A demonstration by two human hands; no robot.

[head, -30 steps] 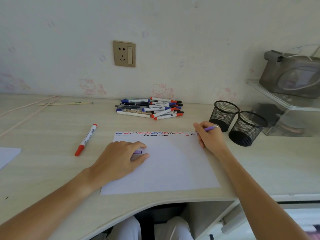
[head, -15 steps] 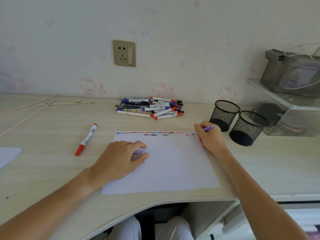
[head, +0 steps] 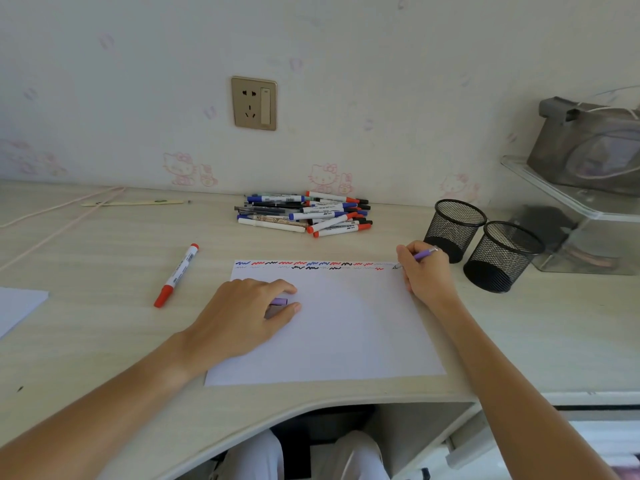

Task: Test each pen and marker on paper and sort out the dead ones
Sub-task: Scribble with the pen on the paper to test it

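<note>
**Pinched purple pen at the sheet's far right corner, cap waiting in the other hand**

Fingers of the right hand are closed around a purple pen, its tip down at the far right corner of the paper, at the end of a row of test squiggles.

Going left to right: a red-capped marker lies alone on the desktop, off the paper's left edge, long axis running from near-left to far-right. The left hand presses flat on the paper's left half, with a purple cap tucked between thumb and forefinger. A pile of pens and markers sits by the desktop's back edge, beyond the paper. Two empty-looking mesh pen cups stand just right of the writing hand.

What matters next is that the pen's barrel slants up and rightward from the tip, so its writing end faces left toward the cap, which lies well apart across the sheet. Recapping probably means bringing the two hands together over the paper. Of the two hands, the right is far nearer the cups. Whether this pen marked cannot be told; the line at its tip is too faint.
</note>
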